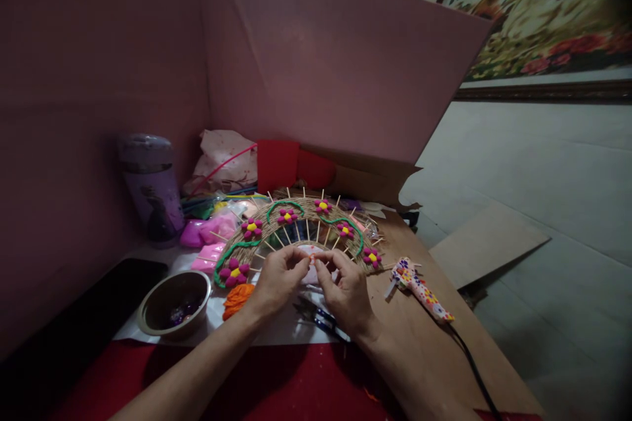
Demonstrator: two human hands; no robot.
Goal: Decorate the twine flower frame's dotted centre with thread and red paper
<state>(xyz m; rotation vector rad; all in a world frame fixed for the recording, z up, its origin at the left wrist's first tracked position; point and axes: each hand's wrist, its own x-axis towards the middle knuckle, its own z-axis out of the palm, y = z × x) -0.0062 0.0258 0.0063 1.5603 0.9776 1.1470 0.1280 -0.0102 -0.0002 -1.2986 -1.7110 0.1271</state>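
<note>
My left hand (280, 277) and my right hand (347, 289) meet above the middle of the table, fingertips pinched. Between them is a small bit of orange yarn (312, 259), mostly hidden by the fingers. Beside my left wrist lies a ball of orange yarn (237, 300). Behind both hands spreads a round twine-woven piece (306, 209) with thin sticks poking out all round, green cord and purple flowers (251, 228) with yellow centres. Thread snips (323, 320) with dark blue handles rest on the table, partly under my right hand.
A floral-patterned glue gun (419, 289) with a black cable lies at right on brown board. At left stand a bowl (175, 306) with small shiny pieces and a purple tumbler (152, 191). Pink packets (210, 230) sit behind. Tall pink panels (316, 52) enclose the back and left.
</note>
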